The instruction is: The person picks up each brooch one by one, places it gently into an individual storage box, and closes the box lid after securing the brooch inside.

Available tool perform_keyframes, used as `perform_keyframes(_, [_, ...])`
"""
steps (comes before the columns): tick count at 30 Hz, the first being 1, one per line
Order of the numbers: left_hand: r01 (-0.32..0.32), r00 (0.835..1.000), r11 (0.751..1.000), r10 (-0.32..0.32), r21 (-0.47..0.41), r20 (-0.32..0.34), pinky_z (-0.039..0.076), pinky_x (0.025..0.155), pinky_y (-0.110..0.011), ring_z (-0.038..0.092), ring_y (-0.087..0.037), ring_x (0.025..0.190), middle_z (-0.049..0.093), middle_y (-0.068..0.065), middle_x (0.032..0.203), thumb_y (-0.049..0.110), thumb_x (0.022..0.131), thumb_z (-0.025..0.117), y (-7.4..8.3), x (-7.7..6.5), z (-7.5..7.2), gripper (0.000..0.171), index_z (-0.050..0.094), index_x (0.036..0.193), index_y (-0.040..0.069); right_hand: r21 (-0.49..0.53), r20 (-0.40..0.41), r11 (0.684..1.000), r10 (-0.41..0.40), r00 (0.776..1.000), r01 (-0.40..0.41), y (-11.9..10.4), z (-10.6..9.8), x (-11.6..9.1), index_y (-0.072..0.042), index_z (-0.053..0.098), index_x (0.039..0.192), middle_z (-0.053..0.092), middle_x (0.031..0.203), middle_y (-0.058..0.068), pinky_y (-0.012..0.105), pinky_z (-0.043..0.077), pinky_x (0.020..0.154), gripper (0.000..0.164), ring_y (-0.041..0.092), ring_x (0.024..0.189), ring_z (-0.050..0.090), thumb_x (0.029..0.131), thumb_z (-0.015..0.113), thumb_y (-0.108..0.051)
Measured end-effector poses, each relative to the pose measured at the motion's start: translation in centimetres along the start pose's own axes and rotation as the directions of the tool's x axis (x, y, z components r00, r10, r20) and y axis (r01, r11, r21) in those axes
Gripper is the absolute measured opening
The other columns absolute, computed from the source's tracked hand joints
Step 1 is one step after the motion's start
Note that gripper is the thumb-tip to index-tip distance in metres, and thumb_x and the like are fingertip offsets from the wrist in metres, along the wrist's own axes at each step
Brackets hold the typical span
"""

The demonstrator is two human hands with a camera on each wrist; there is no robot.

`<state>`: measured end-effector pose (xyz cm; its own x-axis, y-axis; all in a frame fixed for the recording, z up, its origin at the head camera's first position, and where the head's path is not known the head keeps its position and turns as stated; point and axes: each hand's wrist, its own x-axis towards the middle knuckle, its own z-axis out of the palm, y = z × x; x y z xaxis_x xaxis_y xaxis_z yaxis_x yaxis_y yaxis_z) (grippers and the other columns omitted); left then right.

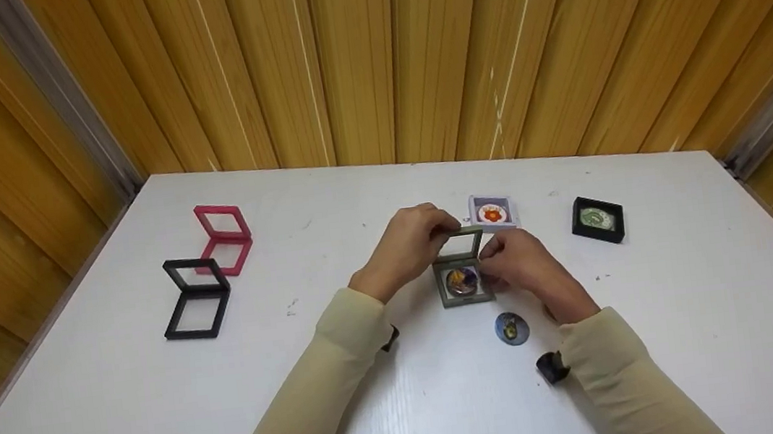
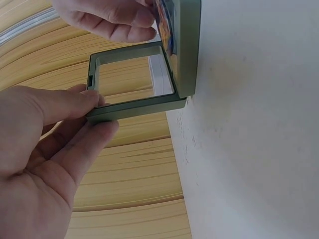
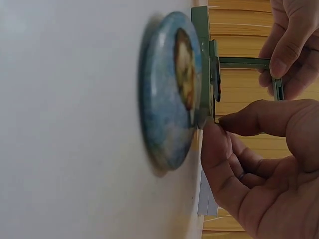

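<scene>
On the white counter [image 1: 124, 407], the left hand [image 1: 409, 240] pinches the lid and the right hand [image 1: 519, 260] the base's edge, fingers [image 2: 75, 103] nearly closed, of a green case [image 1: 469, 300] just right of centre; inside, a round badge [image 1: 462, 281]; below, a blue badge [image 1: 512, 328]

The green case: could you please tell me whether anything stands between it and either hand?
Nothing visible does: the left hand pinches its raised lid, and the right hand is at the right edge of its base. The blue badge lies apart.
</scene>
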<state>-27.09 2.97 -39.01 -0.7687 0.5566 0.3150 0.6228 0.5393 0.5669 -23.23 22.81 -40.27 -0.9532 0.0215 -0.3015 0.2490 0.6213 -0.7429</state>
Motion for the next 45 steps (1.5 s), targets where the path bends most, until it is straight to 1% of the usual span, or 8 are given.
perform_keyframes(8, [-0.009, 1.000, 1.000, 0.009, 0.006, 0.003, 0.056, 0.089, -0.022, 0.069, -0.015, 0.097, 0.076, -0.006, 0.107, 0.002, 0.101, 0.071, 0.0, -0.1, -0.1, 0.016, 0.082, 0.113, 0.005, -0.014, 0.005, 1.000, -0.016, 1.000, 0.016, 0.2, 0.0, 0.0, 0.007, 0.070, 0.111, 0.069, 0.100, 0.016, 0.028, 0.059, 0.069, 0.016, 0.021, 0.080, 0.067, 0.097, 0.066, -0.002])
perform_keyframes(15, [0.004, 1.000, 1.000, -0.004, 0.013, 0.008, 0.056, 0.089, -0.022, 0.069, -0.015, 0.096, 0.076, -0.006, 0.107, 0.002, 0.101, 0.072, 0.0, -0.1, -0.1, 0.016, 0.082, 0.113, 0.006, -0.022, 0.011, 1.000, -0.021, 1.000, 0.021, 0.4, -0.1, 0.1, 0.008, 0.072, 0.109, 0.070, 0.096, 0.015, 0.027, 0.059, 0.068, 0.016, 0.018, 0.076, 0.067, 0.099, 0.066, -0.003])
perform_keyframes(20, [-0.010, 1.000, 1.000, 0.010, 0.017, 0.007, 0.056, 0.089, -0.023, 0.070, -0.016, 0.098, 0.076, -0.006, 0.107, 0.002, 0.101, 0.072, 0.0, -0.1, -0.1, 0.016, 0.082, 0.113, 0.005, -0.005, 0.025, 1.000, -0.029, 0.999, 0.029, 0.6, -0.3, 0.3, 0.009, 0.073, 0.107, 0.072, 0.091, 0.012, 0.027, 0.060, 0.067, 0.015, 0.015, 0.072, 0.068, 0.098, 0.066, -0.001])
perform_keyframes(24, [-0.008, 1.000, 1.000, 0.008, 0.008, 0.012, 0.056, 0.090, -0.023, 0.070, -0.016, 0.098, 0.077, -0.006, 0.108, 0.002, 0.101, 0.072, 0.0, -0.1, -0.2, 0.016, 0.082, 0.113, 0.005, 0.007, 0.035, 0.999, -0.032, 0.999, 0.032, 0.7, -0.4, 0.3, 0.009, 0.073, 0.108, 0.073, 0.091, 0.011, 0.027, 0.060, 0.067, 0.016, 0.014, 0.072, 0.068, 0.099, 0.065, -0.001])
perform_keyframes(28, [0.010, 0.999, 1.000, -0.010, 0.003, 0.031, 0.056, 0.088, -0.022, 0.068, -0.014, 0.095, 0.077, -0.006, 0.108, 0.002, 0.101, 0.071, 0.1, -0.1, -0.4, 0.017, 0.082, 0.113, 0.006, 0.021, 0.043, 0.999, -0.028, 0.999, 0.027, 0.8, -0.4, 0.4, 0.009, 0.073, 0.108, 0.073, 0.090, 0.011, 0.027, 0.060, 0.067, 0.016, 0.014, 0.072, 0.068, 0.099, 0.065, -0.001])
perform_keyframes(34, [0.048, 0.996, 0.999, -0.048, -0.004, 0.072, 0.056, 0.083, -0.022, 0.064, -0.014, 0.088, 0.076, -0.004, 0.105, 0.005, 0.102, 0.072, 0.5, -0.1, -0.9, 0.016, 0.083, 0.113, 0.007, 0.022, 0.051, 0.999, -0.037, 0.998, 0.036, 0.9, -0.5, 0.3, 0.010, 0.073, 0.109, 0.073, 0.091, 0.011, 0.028, 0.061, 0.068, 0.017, 0.014, 0.072, 0.069, 0.099, 0.066, -0.001])
perform_keyframes(41, [0.022, 0.996, 0.999, -0.025, 0.025, 0.087, 0.056, 0.084, -0.022, 0.065, -0.014, 0.088, 0.078, -0.005, 0.105, 0.004, 0.102, 0.071, 0.7, -0.1, -1.0, 0.016, 0.083, 0.112, 0.005, 0.054, 0.058, 0.998, -0.041, 0.997, 0.038, 0.8, -0.5, 0.1, 0.011, 0.072, 0.109, 0.074, 0.091, 0.013, 0.029, 0.061, 0.067, 0.017, 0.014, 0.071, 0.070, 0.099, 0.065, 0.000])
perform_keyframes(45, [0.021, 0.995, 1.000, -0.021, 0.003, 0.103, 0.056, 0.084, -0.022, 0.066, -0.013, 0.088, 0.078, -0.005, 0.104, 0.002, 0.100, 0.072, 0.8, -0.1, -1.1, 0.016, 0.083, 0.112, 0.005, 0.055, 0.058, 0.998, -0.040, 0.998, 0.037, 0.9, -0.5, 0.1, 0.011, 0.072, 0.110, 0.075, 0.091, 0.013, 0.029, 0.062, 0.068, 0.017, 0.015, 0.072, 0.071, 0.099, 0.065, 0.000])
